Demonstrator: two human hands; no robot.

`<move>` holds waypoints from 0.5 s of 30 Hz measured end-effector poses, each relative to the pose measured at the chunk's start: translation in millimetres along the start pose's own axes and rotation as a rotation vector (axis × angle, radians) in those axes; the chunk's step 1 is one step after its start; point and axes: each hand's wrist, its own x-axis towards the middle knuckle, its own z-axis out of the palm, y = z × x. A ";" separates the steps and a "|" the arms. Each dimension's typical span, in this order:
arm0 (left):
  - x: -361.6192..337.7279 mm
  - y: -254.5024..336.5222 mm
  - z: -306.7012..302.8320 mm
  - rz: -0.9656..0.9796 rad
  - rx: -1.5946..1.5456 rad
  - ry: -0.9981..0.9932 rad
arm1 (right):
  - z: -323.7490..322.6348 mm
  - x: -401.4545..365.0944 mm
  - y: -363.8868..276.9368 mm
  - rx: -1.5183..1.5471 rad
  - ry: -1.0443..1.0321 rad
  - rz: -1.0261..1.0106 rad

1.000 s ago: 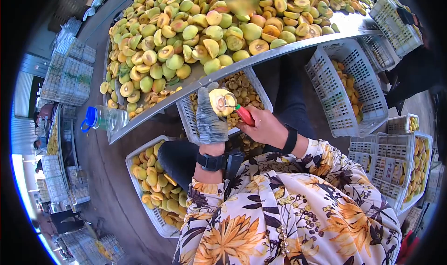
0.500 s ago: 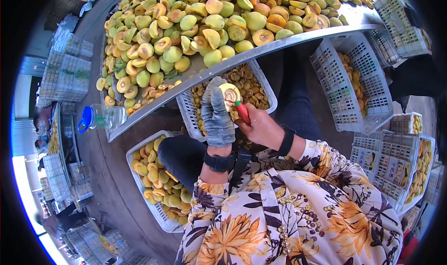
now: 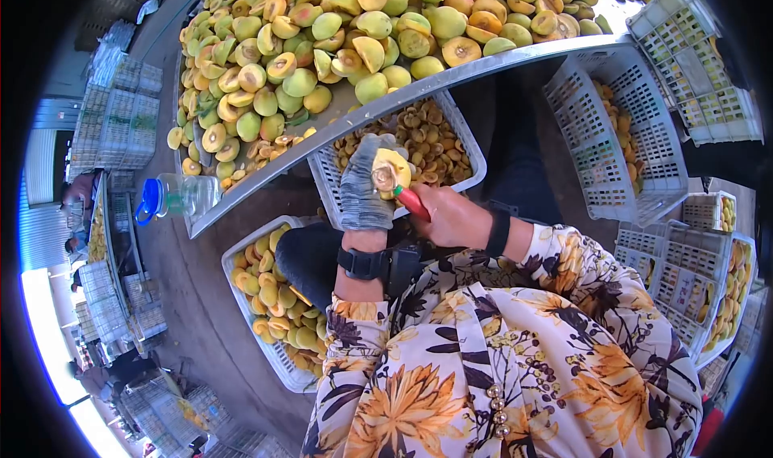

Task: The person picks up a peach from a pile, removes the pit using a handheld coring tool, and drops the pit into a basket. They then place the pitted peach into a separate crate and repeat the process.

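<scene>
My gloved left hand (image 3: 366,190) is closed around a cut fruit (image 3: 392,166), its open face toward me, while my bare right hand (image 3: 455,216) clamps a red-handled tool (image 3: 413,203) — long axis slanting to 10 o'clock, tip at the flesh. Both are nearest a white crate (image 3: 470,150) of cut pieces at 1 o'clock, below the table rim (image 3: 362,119). From the fruit, 1 crate (image 3: 262,347) of yellow-green fruit sits at 7 o'clock, another (image 3: 656,128) at 3, and a clear blue-lidded jug (image 3: 189,194) at 9. Marks on a filled crate (image 3: 684,285) at 4 o'clock — too small to read.
</scene>
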 end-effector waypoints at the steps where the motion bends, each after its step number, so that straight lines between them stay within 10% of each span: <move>1: -0.7 3.8 6.8 0.035 0.023 0.053 | -2.3 -1.0 -6.6 0.025 0.010 -0.041; 4: 11.8 14.5 -19.9 -0.068 0.087 -0.034 | -8.0 1.7 -17.1 0.075 0.306 -0.107; 8: 12.4 24.4 -24.0 -0.332 0.152 -0.224 | -33.0 17.5 -5.4 0.060 0.188 0.090; 10: 6.3 32.3 -4.4 0.406 0.932 -0.117 | -26.6 19.7 -3.7 0.094 0.156 0.020; 14: -0.1 31.6 -9.6 -0.229 0.071 -0.337 | -7.1 31.0 0.9 0.351 0.327 -0.037; 15: 0.1 18.6 -13.2 0.010 0.083 -0.196 | -11.6 30.4 -13.0 0.641 0.332 0.135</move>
